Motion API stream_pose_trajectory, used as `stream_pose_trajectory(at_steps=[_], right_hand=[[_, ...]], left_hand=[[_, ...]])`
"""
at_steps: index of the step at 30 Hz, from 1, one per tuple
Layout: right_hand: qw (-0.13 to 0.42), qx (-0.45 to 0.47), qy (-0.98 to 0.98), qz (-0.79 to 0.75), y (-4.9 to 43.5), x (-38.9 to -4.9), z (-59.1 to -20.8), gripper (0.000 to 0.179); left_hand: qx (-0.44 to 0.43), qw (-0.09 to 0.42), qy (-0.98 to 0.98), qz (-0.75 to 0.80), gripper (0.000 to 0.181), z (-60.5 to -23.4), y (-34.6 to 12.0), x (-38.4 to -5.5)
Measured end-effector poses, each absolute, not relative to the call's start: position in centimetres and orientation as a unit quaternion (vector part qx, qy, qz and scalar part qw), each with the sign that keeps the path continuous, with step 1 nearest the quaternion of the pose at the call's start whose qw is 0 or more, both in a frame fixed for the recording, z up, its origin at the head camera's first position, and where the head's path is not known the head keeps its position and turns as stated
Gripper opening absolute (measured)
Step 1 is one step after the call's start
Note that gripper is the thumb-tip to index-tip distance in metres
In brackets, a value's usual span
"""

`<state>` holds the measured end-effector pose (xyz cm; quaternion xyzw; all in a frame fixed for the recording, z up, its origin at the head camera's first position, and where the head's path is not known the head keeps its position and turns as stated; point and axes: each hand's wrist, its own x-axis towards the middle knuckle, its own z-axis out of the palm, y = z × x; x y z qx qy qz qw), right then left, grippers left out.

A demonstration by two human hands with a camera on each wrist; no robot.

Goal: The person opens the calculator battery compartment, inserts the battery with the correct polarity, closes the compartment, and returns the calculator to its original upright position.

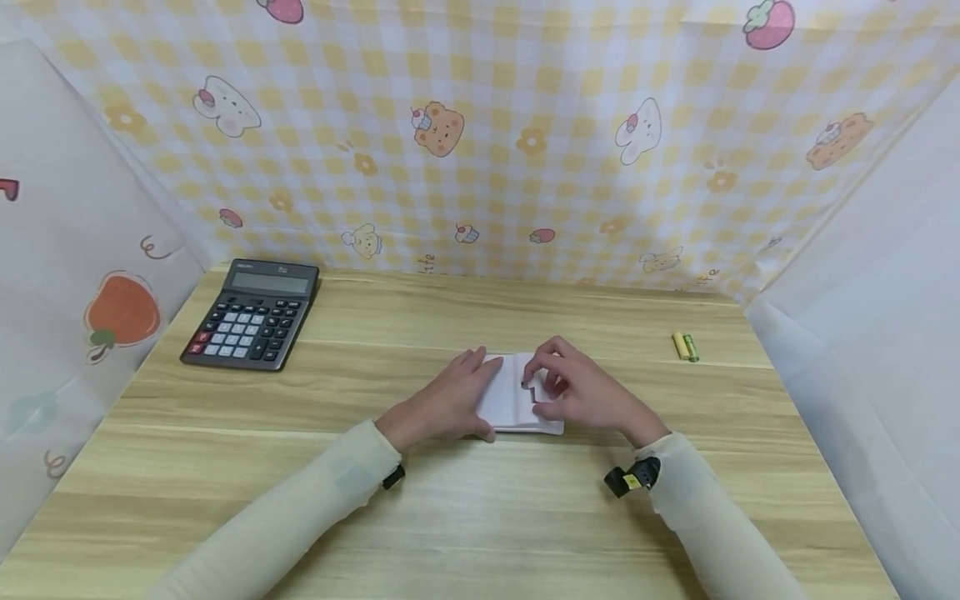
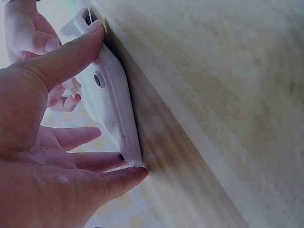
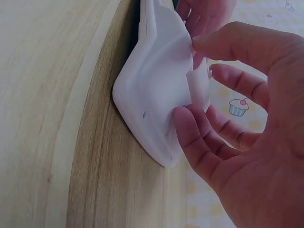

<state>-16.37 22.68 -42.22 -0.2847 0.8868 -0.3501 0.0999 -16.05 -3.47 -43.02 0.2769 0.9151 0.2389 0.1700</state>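
Note:
A white plastic device (image 1: 498, 404) lies flat on the table, with a notched opening in its right part. My left hand (image 1: 447, 398) holds it at the left end, thumb on the near edge and fingers along the far edge, as the left wrist view also shows. Over the right part, my right hand (image 1: 576, 387) has its fingers curled and pinches a small white battery cover (image 3: 199, 88), which stands tilted up from the device. A small tab on the cover's edge meets a fingertip in the right wrist view. The inside of the opening is mostly hidden.
Two small yellow-green batteries (image 1: 686, 347) lie side by side at the right of the wooden table (image 1: 480, 525). A dark calculator (image 1: 253, 315) sits at the back left. A checked cloth (image 1: 480, 183) hangs behind the table.

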Motion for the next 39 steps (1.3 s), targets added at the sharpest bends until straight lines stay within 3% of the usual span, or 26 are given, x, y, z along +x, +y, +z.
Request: stream_pose_trajectory(at_steps=[9, 17, 39], right_hand=[[0.089, -0.291, 0.886, -0.351, 23.0, -16.4, -42.3, 0.033], [0.092, -0.270, 0.888, -0.361, 22.9, -16.4, -42.4, 0.048], [0.067, -0.261, 0.882, -0.387, 22.9, -16.3, -43.4, 0.030]], left_hand=[[0.278, 0.170, 0.914, 0.242, 0.114, -43.0, -3.4, -16.2], [0.263, 0.177, 0.917, 0.240, 0.115, -42.8, -3.4, -16.0], [0.257, 0.191, 0.914, 0.249, 0.109, -42.9, -3.9, -16.0]])
